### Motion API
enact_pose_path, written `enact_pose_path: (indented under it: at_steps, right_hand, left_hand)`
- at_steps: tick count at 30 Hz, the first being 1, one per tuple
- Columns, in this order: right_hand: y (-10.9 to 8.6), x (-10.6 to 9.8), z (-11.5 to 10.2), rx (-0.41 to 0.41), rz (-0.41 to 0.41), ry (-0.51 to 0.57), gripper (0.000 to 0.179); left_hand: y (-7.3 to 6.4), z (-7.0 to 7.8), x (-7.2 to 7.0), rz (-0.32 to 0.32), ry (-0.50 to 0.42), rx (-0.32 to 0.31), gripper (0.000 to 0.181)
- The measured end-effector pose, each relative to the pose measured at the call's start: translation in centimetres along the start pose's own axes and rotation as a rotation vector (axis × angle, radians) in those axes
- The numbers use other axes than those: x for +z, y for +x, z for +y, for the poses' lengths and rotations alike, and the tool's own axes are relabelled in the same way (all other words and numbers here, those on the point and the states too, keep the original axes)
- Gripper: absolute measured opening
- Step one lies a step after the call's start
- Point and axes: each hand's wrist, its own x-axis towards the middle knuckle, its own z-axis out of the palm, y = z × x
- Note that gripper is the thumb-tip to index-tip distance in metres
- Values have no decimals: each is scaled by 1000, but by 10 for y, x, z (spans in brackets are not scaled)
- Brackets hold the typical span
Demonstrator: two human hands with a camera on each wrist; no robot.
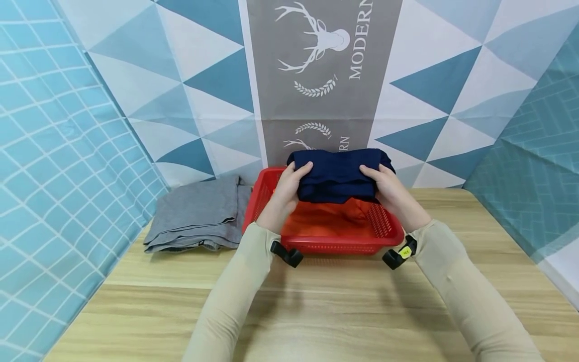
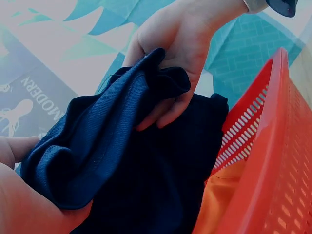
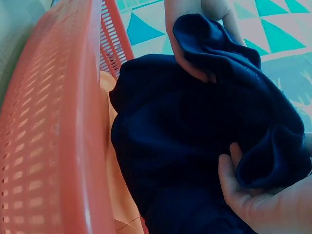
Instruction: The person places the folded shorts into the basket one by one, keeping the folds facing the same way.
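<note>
Both hands hold a folded navy blue cloth garment [image 1: 336, 173] over the red basket [image 1: 339, 246]. My left hand [image 1: 289, 187] grips its left end, thumb on top. The right hand [image 1: 386, 185] grips the opposite end in the same way. In the left wrist view the navy fabric [image 2: 105, 131] is bunched in loose folds between the hands, and a lower part of it hangs down beside the basket wall [image 2: 265, 161]. Orange cloth [image 1: 325, 218] lies inside the basket, partly hidden under the navy garment.
A folded grey cloth stack [image 1: 194, 216] lies on the wooden table [image 1: 325, 311], left of the basket. Behind stands a patterned backdrop [image 1: 312, 105] with triangles and a deer print. Blue tiled-pattern sheets [image 1: 59, 166] line the left side, and a teal sheet [image 1: 534, 151] the right.
</note>
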Motion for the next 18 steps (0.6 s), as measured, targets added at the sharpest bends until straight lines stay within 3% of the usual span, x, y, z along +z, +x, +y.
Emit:
enact_pose_path:
  at_steps: [8,18]
  right_hand:
    - [15,7,2,32,0,-30,56]
    - [36,15,13,30,39,-12,56]
  left_hand:
    - [8,-1,-9,15,-12,-6,41]
    - [17,-1,-16,43,22,15,38]
